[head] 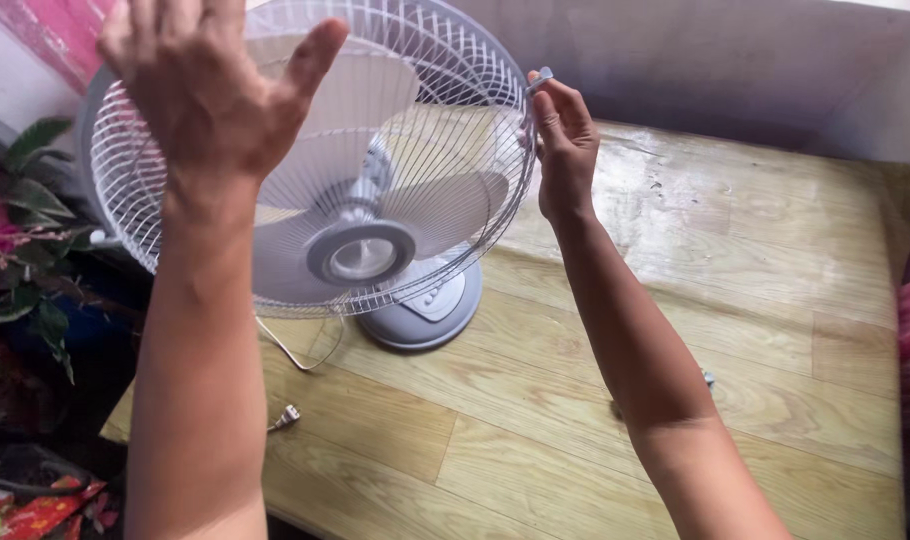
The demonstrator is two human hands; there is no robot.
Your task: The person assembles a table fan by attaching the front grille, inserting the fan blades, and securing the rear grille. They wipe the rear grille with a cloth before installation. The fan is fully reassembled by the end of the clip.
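A white table fan [365, 200] stands toward ten o'clock on a wood-grain table [735, 330], its round wire guard tilted up toward the camera, the pale blades and a grey hub showing through the bars. Its rounded grey base [425, 315] sits on the tabletop just below the guard, at about six o'clock from the hub. The left hand [210, 85] is raised in front of the guard's upper left, at about eleven o'clock on the ring, fingers spread wide and gripping nothing; whether it touches the wire cannot be told. The right hand [565, 150] is at the guard's rim at about two o'clock, its fingers curled and pinching a small pale clip [541, 78] at the edge of the ring. A thin white cord [293, 352] trails from under the fan toward seven o'clock and ends in a plug [288, 416] lying on the tabletop. The table surface is light, plank-patterned and glossy, with a bright worn sheen toward one o'clock. Behind it, from twelve to two o'clock, runs a pale grey wall [735, 60]. At nine o'clock, off the table's left edge, stand green leaves with pink flowers [0, 230], and a red patterned object lies low at seven o'clock.
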